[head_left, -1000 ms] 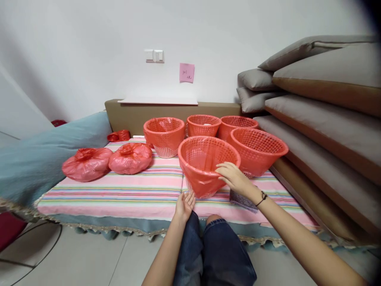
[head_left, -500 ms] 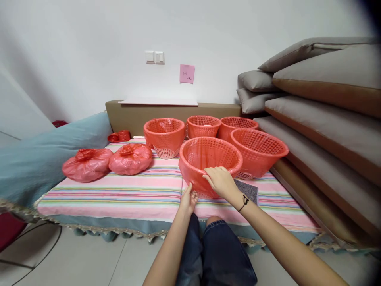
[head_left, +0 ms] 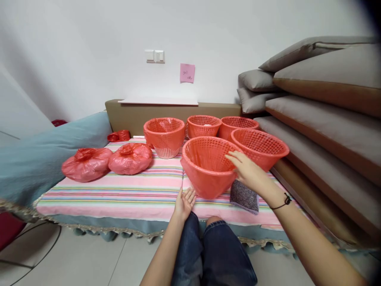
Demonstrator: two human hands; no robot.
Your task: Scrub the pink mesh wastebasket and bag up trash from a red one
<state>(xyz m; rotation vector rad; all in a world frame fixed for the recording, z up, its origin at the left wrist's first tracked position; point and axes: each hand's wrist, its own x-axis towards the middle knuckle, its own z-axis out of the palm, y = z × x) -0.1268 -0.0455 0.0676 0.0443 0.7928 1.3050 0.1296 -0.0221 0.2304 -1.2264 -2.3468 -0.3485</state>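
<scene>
Since the earlier frame, the person's right hand had moved from the near edge of the front basket round to its right side, while the left hand had turned palm up by the lower left wall. That basket sat on the striped sheet close to the knees, with red plastic film drawn over its outside. On the right, the fingers lay nearly straight and slightly apart across the rim; whether they nipped any film could not be told. On the left, the fingers were spread loosely and held nothing, just beside the wall, and contact there was unclear. Working the film well seemed to call for small, even tugs around the rim rather than one hard pull, since such thin plastic would probably tear on the lattice. An empty left palm looked better placed against the wall, steadying the light basket so that it would not slide or tip. Room on the right was tight: the neighbouring basket stood just behind that hand, and a folded grey cloth lay below it, so the wrist needed care.
</scene>
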